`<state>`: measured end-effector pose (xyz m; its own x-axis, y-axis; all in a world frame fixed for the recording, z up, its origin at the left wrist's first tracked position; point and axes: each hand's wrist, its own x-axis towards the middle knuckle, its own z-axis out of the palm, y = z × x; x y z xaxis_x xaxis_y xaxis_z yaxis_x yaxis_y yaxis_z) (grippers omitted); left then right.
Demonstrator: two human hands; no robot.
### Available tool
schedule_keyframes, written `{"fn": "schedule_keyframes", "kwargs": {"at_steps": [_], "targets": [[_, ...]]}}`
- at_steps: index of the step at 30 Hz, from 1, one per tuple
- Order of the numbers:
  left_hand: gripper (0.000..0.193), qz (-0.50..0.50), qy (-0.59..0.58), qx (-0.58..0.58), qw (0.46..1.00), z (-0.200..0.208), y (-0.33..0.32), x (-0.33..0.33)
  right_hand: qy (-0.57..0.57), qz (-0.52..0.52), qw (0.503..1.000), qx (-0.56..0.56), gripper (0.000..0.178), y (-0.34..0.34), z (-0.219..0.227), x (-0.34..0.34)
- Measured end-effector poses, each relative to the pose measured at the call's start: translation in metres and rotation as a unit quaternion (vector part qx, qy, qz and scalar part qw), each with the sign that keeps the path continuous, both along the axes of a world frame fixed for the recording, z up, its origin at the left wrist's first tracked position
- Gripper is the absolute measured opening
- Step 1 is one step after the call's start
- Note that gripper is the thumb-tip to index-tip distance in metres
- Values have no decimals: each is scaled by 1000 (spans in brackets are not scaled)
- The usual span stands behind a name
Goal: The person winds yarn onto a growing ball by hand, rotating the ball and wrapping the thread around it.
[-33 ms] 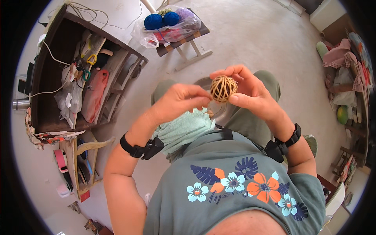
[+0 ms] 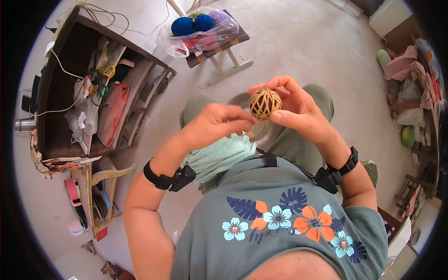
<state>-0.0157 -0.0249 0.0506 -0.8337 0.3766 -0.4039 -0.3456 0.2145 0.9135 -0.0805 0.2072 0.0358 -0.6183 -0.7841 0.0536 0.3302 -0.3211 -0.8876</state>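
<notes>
A small openwork ball of tan, cord-like strands (image 2: 265, 103) with a dark inside is held up in front of me. My right hand (image 2: 301, 112) grips it from the right, thumb below and fingers curled over the far side. My left hand (image 2: 212, 125) is close to the ball's left side, its thumb and fingers pinched together. Whatever is between those fingertips is too small and blurred to make out. Beneath the hands, a round metal basin (image 2: 267, 136) is partly hidden between my knees. A pale mint towel (image 2: 212, 158) lies over my left thigh.
A stool (image 2: 237, 41) ahead carries a clear plastic bag with blue yarn balls (image 2: 203, 23). At the left stands a dark wooden cabinet (image 2: 60, 88) with scissors (image 2: 108, 71) and a red plastic bag (image 2: 113, 114). Cloths (image 2: 405, 65) and a green fruit (image 2: 407, 136) are at the right.
The ball and my right hand have shifted slightly left and upward. My left fingers have moved a little at the ball's left side. The rest looks the same.
</notes>
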Motion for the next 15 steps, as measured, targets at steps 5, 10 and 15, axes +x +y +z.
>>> {"fn": "schedule_keyframes", "kwargs": {"at_steps": [5, 10, 15], "targets": [[13, -114, 151, -34, 981, 21, 7, 2, 43, -56, 995, 68, 41, -2, -10, -3], [8, -72, 186, -19, 980, 39, -3, -13, 5, 41, 992, 118, 33, 2, -3, 2], [12, 48, 100, 36, 993, 3, -8, -17, -15, 104, 989, 103, 41, 10, 0, -3]]}}
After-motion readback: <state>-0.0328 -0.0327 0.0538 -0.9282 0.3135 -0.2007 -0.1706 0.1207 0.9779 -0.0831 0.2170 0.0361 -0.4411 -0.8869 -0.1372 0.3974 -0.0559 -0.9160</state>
